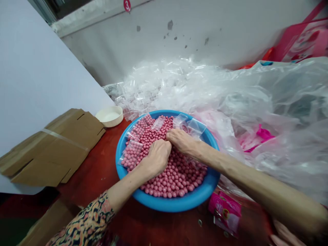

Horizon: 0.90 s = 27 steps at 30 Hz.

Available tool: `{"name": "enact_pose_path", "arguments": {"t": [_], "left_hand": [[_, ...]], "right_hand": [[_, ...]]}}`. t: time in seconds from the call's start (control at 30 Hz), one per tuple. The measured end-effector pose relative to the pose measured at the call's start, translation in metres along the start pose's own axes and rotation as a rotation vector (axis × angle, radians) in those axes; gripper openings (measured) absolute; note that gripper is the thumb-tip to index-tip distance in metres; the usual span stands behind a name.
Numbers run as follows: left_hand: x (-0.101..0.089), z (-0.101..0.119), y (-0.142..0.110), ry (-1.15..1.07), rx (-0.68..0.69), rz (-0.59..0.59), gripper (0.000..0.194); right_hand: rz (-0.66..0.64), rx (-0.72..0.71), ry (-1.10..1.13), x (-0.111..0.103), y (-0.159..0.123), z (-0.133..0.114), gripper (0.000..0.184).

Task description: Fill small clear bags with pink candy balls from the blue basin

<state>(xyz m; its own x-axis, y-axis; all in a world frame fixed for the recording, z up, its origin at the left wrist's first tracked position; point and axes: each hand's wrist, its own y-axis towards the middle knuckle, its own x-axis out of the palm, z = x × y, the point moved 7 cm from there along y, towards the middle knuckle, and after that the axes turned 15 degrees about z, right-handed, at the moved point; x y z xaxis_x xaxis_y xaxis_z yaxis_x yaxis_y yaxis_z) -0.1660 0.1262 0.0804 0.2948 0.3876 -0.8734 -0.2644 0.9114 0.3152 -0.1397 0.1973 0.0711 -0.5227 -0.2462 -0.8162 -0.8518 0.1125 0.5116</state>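
Far left, a flattened cardboard box (58, 147) lies on the red worktop (89, 174), with a white dish (109, 116) just beyond it. Next comes the blue basin (164, 204), heaped with pink beads (178, 181) and a few small clear bags (131, 154), one plump with beads, others nearly flat. The left hand (156, 157) is clenched, knuckles up, fingers pressed into the beads; the right hand (182, 141) curls closed against it, and whatever they may hold is hidden, so I can't tell. Right of the basin, a heap of clear plastic bags (169, 85) slumps against the rim, with a pink packet (224, 212) near the front. The worry is the shallow basin: one knock from an arm, or a slide of that plastic, could tip it and send beads rolling across the worktop.
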Motion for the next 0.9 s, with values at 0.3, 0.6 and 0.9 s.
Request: {"name": "enact_pose_path", "arguments": {"t": [0.3,0.6,0.9], "left_hand": [[0.001,-0.029,0.011,-0.196,-0.274,0.031,0.018],[-0.019,-0.027,-0.002,-0.673,-0.581,-0.002,0.009],[-0.027,-0.026,-0.014,-0.964,-0.829,0.126,0.025]], "right_hand": [[0.022,0.090,0.096,-0.012,0.003,0.021,0.012],[0.100,0.290,0.221,-0.039,0.005,0.021,0.009],[0.164,0.421,0.436,-0.050,-0.002,0.021,0.011]]}}
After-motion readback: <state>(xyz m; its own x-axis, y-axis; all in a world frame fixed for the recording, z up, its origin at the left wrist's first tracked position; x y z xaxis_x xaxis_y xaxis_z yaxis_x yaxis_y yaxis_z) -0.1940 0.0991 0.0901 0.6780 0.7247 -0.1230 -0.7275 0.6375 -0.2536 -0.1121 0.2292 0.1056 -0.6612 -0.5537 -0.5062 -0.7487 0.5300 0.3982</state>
